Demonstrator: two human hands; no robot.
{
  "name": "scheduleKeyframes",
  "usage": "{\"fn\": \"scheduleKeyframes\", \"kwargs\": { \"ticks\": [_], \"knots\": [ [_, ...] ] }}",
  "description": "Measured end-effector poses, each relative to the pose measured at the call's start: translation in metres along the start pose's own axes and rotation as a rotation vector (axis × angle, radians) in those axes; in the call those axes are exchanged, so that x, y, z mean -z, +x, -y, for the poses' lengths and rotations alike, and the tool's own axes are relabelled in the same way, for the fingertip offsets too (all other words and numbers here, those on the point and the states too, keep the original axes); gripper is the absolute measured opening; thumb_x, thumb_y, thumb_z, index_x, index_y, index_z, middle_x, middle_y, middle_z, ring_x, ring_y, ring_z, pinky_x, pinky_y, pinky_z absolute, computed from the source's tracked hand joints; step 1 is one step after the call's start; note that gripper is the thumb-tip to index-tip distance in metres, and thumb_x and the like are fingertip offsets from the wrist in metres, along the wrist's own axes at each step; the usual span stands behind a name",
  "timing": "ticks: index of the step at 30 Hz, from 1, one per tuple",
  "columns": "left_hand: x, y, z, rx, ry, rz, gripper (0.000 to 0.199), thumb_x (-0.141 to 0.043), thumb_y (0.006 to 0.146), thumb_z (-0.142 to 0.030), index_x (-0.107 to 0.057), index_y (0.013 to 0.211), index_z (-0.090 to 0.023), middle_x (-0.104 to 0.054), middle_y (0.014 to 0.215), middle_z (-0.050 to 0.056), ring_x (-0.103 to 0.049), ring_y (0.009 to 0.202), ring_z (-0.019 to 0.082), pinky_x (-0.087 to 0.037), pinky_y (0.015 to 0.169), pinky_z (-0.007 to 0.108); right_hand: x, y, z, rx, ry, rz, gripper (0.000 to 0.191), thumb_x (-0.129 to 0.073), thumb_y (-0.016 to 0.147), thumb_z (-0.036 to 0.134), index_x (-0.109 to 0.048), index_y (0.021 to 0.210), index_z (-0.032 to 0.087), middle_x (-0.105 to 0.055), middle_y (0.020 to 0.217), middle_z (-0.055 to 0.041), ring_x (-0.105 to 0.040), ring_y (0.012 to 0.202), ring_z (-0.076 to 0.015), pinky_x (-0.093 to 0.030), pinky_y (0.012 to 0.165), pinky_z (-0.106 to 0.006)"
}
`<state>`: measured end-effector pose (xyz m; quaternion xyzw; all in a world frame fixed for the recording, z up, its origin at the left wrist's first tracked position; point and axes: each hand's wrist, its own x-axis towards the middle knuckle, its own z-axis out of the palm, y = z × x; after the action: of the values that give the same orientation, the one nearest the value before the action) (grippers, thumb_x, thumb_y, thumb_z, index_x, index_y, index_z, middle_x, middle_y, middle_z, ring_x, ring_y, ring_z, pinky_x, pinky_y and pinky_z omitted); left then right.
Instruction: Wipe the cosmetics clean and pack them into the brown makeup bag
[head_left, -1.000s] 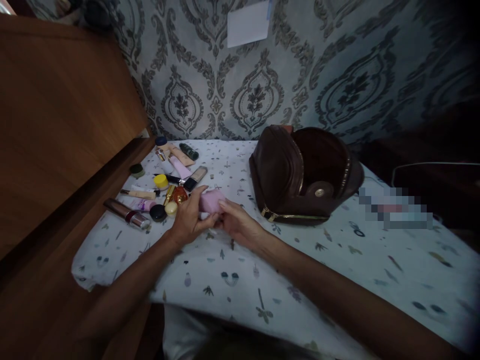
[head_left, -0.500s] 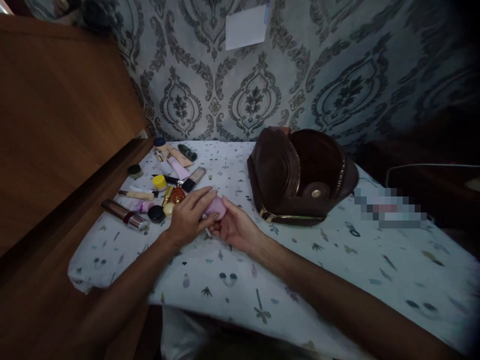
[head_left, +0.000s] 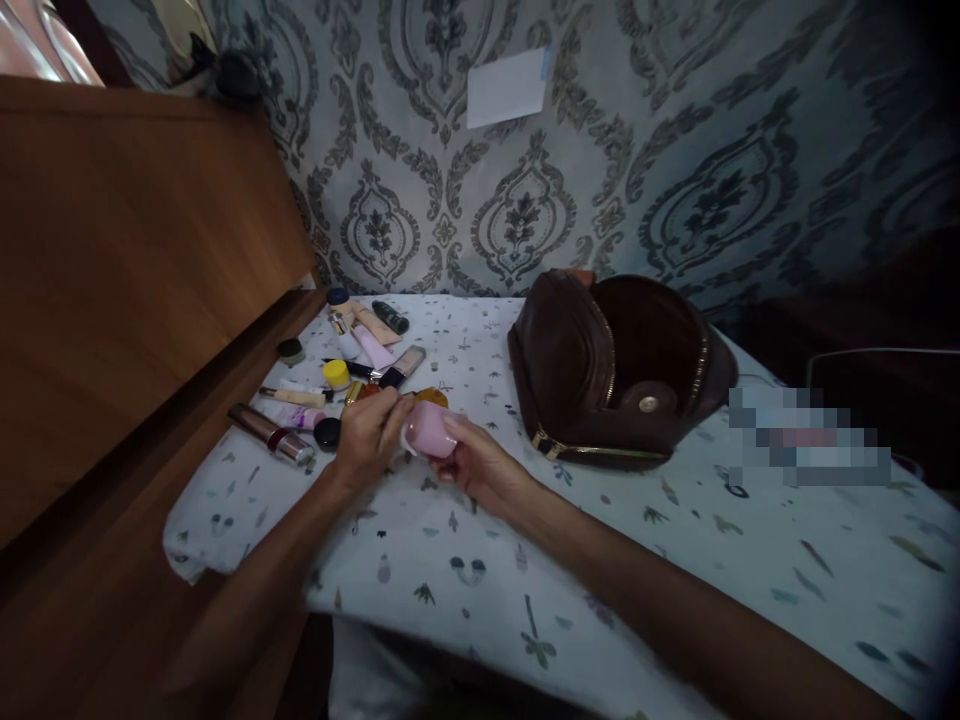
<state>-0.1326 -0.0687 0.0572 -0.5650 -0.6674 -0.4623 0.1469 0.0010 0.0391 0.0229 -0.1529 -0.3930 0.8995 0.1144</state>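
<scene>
The right hand (head_left: pixel 480 462) is holding a pink rounded container (head_left: pixel 433 432) between thumb and fingers, the thumb lying along its upper side; the container is hanging to the left of the brown bag (head_left: pixel 555 340) and nearer to the wearer than it, above the patterned cloth (head_left: pixel 487 620); the left hand (head_left: pixel 373 430) is curling its fingers close at the container's far end from the bag, seemingly touching, though whether it is pinching anything I cannot tell; the container is probably being light enough for one hand, its smooth-looking shell likely proving stiff and a little slippery, perhaps brittle if dropped; its broad sides, where the right thumb is pressing, are seeming the surest place to take hold; the right fingers are partly hiding its underside, and a pale rim (head_left: pixel 409 438) is showing too blurred to read as lid or wrapper; left of the bag, an orange-yellow thing (head_left: pixel 433 398) is peeping out, cut off by the container, while the left hand is covering part of a reddish item (head_left: pixel 367 391); right of the bag, a pixelated patch (head_left: pixel 810 440) is masking whatever is lying there, and shadow is swallowing the bag's inside.
</scene>
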Motion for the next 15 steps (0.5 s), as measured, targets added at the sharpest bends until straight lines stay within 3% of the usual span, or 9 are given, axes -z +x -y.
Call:
{"fn": "scheduleKeyframes", "kwargs": {
  "ticks": [5, 10, 13, 15],
  "knots": [
    [0.054, 0.008, 0.016, 0.239, 0.062, -0.302, 0.046, -0.041, 0.097, -0.043, -0.052, 0.059, -0.021, -0.052, 0.057, 0.000, -0.048, 0.056, 0.014, -0.037, 0.057, 0.028, 0.001, -0.003, 0.010, 0.070, 0.027, -0.056, 0.045, -0.087, 0.063, 0.036, -0.061, 0.098, 0.023, -0.068, 0.078, 0.0028, -0.061, 0.062, -0.0110, -0.041, 0.051, -0.020],
    [0.110, 0.009, 0.058, 0.464, 0.214, -0.419, 0.053, -0.036, 0.096, -0.052, -0.056, 0.060, -0.019, -0.050, 0.057, 0.001, -0.045, 0.056, 0.015, -0.035, 0.057, 0.029, 0.005, 0.000, 0.016, 0.144, 0.002, -0.067, 0.045, -0.088, 0.062, 0.034, -0.060, 0.095, 0.024, -0.068, 0.081, 0.0037, -0.063, 0.064, -0.0105, -0.043, 0.052, -0.020],
    [0.122, 0.018, 0.089, 0.537, 0.183, -0.505, 0.052, -0.034, 0.096, -0.054, -0.054, 0.062, -0.019, -0.047, 0.056, -0.001, -0.044, 0.054, 0.015, -0.035, 0.055, 0.028, 0.003, 0.001, 0.014, 0.132, 0.010, -0.079, 0.048, -0.090, 0.059, 0.034, -0.060, 0.095, 0.023, -0.067, 0.079, 0.0041, -0.063, 0.064, -0.0109, -0.044, 0.052, -0.020],
    [0.121, 0.030, 0.109, 0.479, 0.214, -0.549, 0.050, -0.032, 0.097, -0.052, -0.052, 0.064, -0.020, -0.047, 0.059, -0.001, -0.046, 0.058, 0.016, -0.038, 0.058, 0.029, 0.002, 0.001, 0.012, 0.123, 0.012, -0.083, 0.049, -0.090, 0.058, 0.035, -0.061, 0.096, 0.023, -0.068, 0.080, 0.0036, -0.064, 0.064, -0.0109, -0.044, 0.051, -0.020]
  ]
}}
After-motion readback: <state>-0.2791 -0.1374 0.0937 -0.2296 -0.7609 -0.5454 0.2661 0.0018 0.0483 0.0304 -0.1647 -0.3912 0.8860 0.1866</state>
